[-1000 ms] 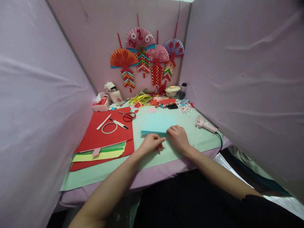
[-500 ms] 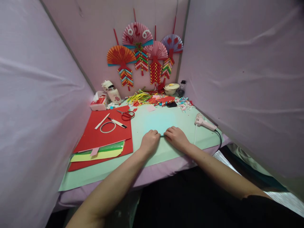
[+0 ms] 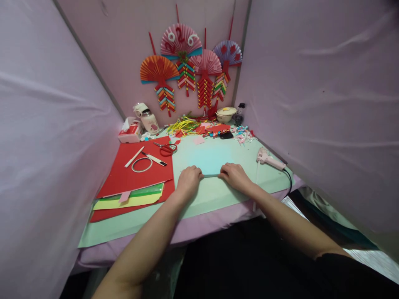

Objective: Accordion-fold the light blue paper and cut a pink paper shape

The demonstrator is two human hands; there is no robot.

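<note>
A light blue sheet of paper [image 3: 212, 160] lies flat on the pale green table cover, its near edge turned up in a narrow fold. My left hand [image 3: 190, 179] pinches that folded edge at its left end, fingers curled over it. At the right end of the same edge, my right hand [image 3: 233, 175] grips it in a matching pinch. Between the two hands a strip of the fold shows. The fingertips' undersides are hidden.
Left lie red sheets [image 3: 115, 176] bearing scissors [image 3: 168, 149], a pen [image 3: 134, 157], a craft knife [image 3: 156, 159] and a tape ring [image 3: 141, 165]. A glue gun [image 3: 270, 159] with a cord lies right. Behind are paper scraps [image 3: 215, 128], a bottle [image 3: 149, 121] and paper fans [image 3: 158, 68].
My hands have moved apart along the folded edge, the left one leftward and the right one slightly rightward. More of the fold shows between them. The view has shifted slightly.
</note>
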